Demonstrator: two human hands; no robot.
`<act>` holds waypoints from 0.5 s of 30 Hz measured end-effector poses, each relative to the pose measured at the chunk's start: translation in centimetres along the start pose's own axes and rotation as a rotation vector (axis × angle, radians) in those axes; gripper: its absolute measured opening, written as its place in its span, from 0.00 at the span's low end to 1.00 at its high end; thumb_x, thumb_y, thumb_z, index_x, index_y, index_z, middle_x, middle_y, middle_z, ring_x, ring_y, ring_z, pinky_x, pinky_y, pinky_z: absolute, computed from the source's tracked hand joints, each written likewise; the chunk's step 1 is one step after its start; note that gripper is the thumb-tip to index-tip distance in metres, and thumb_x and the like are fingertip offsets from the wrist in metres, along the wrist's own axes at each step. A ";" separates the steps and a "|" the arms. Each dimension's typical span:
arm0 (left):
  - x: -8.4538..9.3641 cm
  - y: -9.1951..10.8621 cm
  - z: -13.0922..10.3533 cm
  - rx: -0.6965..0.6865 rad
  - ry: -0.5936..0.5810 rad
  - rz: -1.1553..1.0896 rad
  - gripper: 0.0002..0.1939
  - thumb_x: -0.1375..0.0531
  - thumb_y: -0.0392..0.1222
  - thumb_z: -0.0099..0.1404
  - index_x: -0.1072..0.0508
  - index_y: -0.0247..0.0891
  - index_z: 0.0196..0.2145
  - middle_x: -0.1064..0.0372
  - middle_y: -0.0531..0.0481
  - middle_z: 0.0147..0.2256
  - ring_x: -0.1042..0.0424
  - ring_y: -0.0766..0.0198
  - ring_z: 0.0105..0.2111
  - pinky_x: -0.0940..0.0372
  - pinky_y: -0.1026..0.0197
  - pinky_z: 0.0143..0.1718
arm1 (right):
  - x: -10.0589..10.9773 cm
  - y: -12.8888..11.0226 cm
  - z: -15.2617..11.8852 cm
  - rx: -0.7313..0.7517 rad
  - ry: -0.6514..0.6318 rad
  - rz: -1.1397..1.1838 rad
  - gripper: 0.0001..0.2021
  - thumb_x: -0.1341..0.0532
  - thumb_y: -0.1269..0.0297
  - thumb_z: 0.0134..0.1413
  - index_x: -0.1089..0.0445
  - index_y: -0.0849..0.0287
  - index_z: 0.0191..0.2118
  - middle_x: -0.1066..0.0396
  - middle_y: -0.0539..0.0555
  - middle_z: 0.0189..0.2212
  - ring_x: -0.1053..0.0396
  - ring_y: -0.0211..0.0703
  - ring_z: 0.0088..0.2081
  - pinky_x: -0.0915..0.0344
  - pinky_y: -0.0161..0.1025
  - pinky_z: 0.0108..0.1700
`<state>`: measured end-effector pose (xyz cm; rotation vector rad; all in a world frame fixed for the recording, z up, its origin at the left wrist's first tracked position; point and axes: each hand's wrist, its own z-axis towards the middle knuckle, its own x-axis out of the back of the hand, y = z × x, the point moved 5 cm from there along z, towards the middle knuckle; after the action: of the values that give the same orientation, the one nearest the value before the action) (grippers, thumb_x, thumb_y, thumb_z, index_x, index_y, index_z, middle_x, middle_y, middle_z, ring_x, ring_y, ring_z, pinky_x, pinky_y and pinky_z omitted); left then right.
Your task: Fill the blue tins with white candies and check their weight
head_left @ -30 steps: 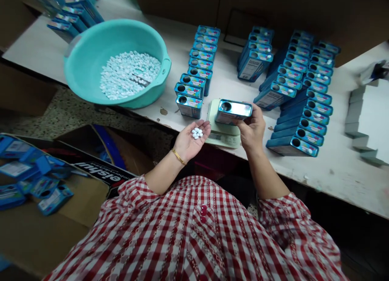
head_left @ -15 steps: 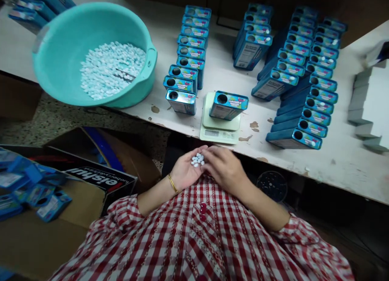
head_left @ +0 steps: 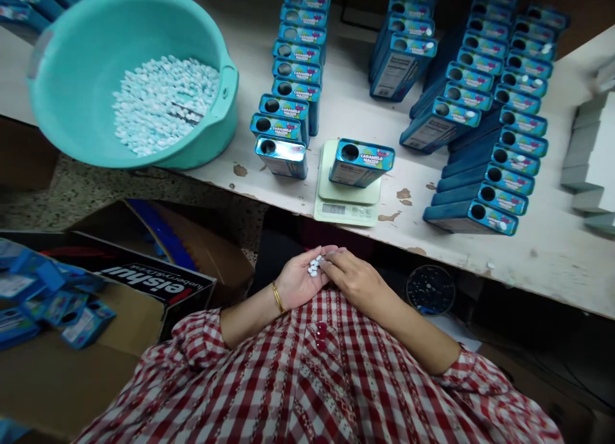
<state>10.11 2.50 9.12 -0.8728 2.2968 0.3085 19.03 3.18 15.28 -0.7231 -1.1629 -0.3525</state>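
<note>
The left hand [head_left: 298, 285] is lying open under white candies [head_left: 313, 266], still outside the uncapped tin [head_left: 362, 162] that is standing on the scale [head_left: 329, 193] by the desk's [head_left: 353, 91] front edge, while the right hand [head_left: 353, 277] is touching them, its pinch too hidden to tell.

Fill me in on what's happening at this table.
A person cups some white pieces in the upturned left hand, while the fingers of the right hand are at them. Both hands are in front of the table's edge. A blue box with an uncovered round hole stands on the scale, touched by neither hand. More boxes stand in rows, and a basin holds many more white pieces.
</note>
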 end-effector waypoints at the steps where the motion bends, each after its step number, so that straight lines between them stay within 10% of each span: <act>1: 0.0 0.0 0.0 0.003 -0.001 -0.003 0.18 0.53 0.36 0.68 0.25 0.27 0.33 0.26 0.38 0.38 0.27 0.65 0.36 0.34 0.65 0.41 | -0.1 0.0 0.0 -0.002 -0.007 0.012 0.13 0.50 0.74 0.60 0.29 0.68 0.42 0.27 0.60 0.35 0.30 0.42 0.36 0.28 0.39 0.38; 5: -0.3 0.2 -0.1 -0.024 -0.004 -0.023 0.17 0.53 0.34 0.68 0.25 0.27 0.32 0.26 0.43 0.31 0.28 0.69 0.28 0.33 0.66 0.35 | 0.6 0.8 0.1 -0.021 0.039 0.142 0.11 0.49 0.72 0.60 0.30 0.67 0.41 0.27 0.60 0.36 0.31 0.43 0.38 0.28 0.39 0.37; 15: -1.7 1.3 -1.1 -0.066 -0.071 0.004 0.13 0.50 0.35 0.66 0.26 0.27 0.35 0.27 0.37 0.43 0.27 0.57 0.45 0.35 0.58 0.49 | 10.9 7.3 8.4 -0.124 0.322 -0.057 0.10 0.48 0.67 0.60 0.29 0.56 0.39 0.28 0.54 0.36 0.31 0.41 0.40 0.33 0.40 0.42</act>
<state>9.70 3.90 11.05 -0.8762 2.2344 0.4126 21.64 15.40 24.67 -0.7117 -0.8630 -0.5715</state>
